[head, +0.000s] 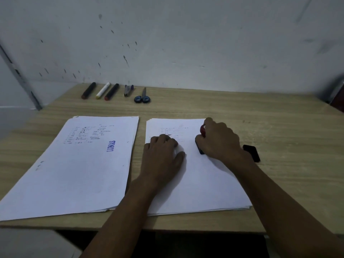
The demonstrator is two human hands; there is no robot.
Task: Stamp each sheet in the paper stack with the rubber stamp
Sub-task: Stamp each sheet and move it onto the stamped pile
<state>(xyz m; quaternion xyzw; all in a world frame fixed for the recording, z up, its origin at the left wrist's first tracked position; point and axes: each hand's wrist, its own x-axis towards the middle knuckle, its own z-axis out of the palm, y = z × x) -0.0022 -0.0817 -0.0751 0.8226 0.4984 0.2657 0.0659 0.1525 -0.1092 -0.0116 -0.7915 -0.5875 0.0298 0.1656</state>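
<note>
Pressing down at centre right of the frame, the right hand (217, 139) grips the rubber stamp (201, 140) on the right-hand paper stack (201, 183); the left hand (162, 157) lies flat just left of it, steadying the sheet; the stamped pile (74, 164), marked LUNAS (111, 146), lies further left, nearer the left hand.

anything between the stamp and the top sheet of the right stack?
Nothing visible. The right hand grips the rubber stamp, whose base is down on the right stack's top sheet. The left hand rests on the sheet to its left, apart from it.
</note>
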